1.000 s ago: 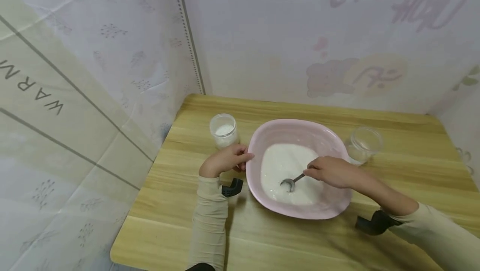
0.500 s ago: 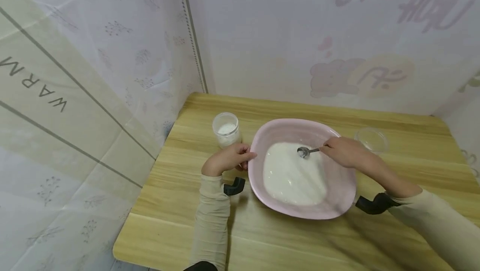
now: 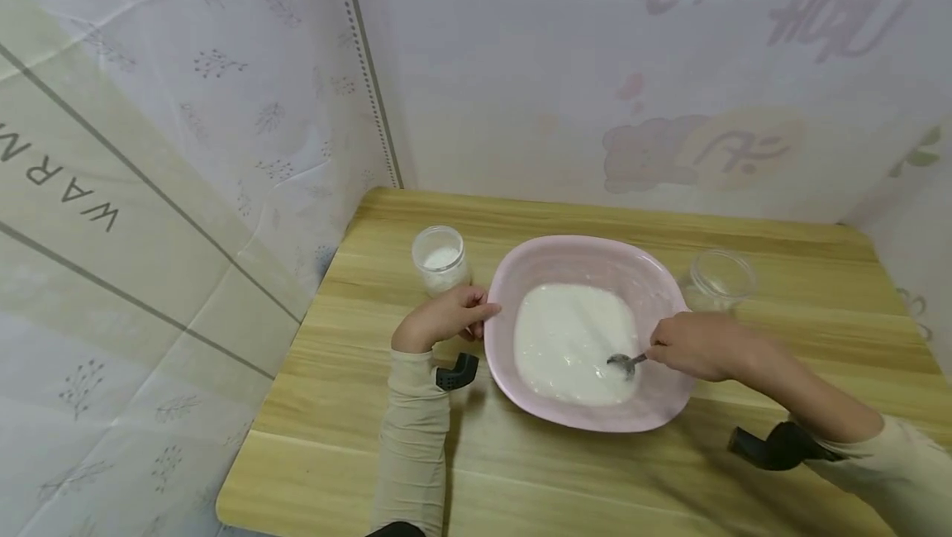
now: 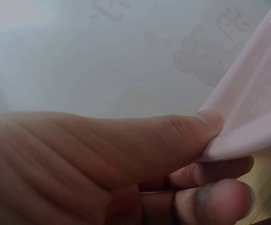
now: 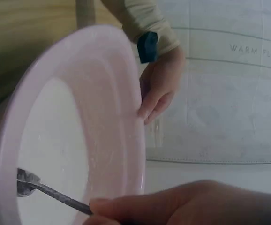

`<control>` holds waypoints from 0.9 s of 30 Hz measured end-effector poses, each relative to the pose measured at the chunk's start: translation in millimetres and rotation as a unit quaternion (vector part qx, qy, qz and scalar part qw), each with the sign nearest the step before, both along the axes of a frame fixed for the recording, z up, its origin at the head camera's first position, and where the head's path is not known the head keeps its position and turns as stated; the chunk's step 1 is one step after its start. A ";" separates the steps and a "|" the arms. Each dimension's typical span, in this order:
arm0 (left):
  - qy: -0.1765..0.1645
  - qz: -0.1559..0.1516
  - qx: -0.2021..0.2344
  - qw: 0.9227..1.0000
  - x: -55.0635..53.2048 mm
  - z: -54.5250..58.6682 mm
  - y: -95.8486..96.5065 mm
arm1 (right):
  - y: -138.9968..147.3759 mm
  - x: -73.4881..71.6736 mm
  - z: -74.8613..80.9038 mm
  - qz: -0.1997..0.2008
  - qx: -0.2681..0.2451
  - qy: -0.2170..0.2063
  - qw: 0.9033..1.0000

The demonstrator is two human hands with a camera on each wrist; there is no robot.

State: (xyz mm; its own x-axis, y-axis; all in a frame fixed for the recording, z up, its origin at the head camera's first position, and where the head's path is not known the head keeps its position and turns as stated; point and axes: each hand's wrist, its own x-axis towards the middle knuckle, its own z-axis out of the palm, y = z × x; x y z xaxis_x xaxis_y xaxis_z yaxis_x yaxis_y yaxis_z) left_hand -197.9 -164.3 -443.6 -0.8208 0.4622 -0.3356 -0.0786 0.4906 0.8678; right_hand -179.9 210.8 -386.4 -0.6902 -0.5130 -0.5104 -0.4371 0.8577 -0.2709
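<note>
A pink plastic basin (image 3: 513,372) on the table holds a white liquid (image 3: 573,339). My left hand (image 3: 446,316) pinches the basin's left rim, thumb over the top and fingers curled below, as the left wrist view shows. In my right hand (image 3: 702,345) is the handle of a metal spoon (image 3: 623,363), gripped between thumb and fingers over the basin's right side. The spoon's bowl dips at the liquid's surface, near the lower right of the pool. In the right wrist view the spoon (image 5: 63,199) slants down from the fingertips into the basin.
Behind my left hand stands a clear jar (image 3: 442,260) with white granules in it. Another clear jar (image 3: 717,277) is behind the right hand, partly covered by the basin and hand. The wooden table (image 3: 335,438) meets a printed curtain (image 3: 521,91) at its back and left.
My right hand has swept the spoon through the liquid, first toward the basin's back right, then back to the front right. The left hand keeps its hold on the rim.
</note>
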 end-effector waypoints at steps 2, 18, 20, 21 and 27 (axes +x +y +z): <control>0.001 0.002 0.002 1.000 0.7 0.2 -1.2 | -6.9 2.1 -2.9 -0.001 -0.026 -0.019 0.999; -0.002 -0.002 0.009 1.000 0.8 -0.6 1.9 | -46.2 -43.3 -28.1 -0.045 -0.052 0.079 0.995; -0.002 -0.003 0.011 1.000 0.6 -1.0 1.8 | -40.6 -50.0 -30.4 -0.045 -0.039 0.100 0.993; -0.002 -0.004 0.012 1.000 0.5 -1.4 1.4 | -37.4 -52.6 -31.3 -0.044 -0.033 0.108 0.993; 0.000 0.000 0.007 1.000 -0.4 -2.4 -2.3 | -15.4 -56.3 -25.5 -0.050 -0.022 0.095 0.994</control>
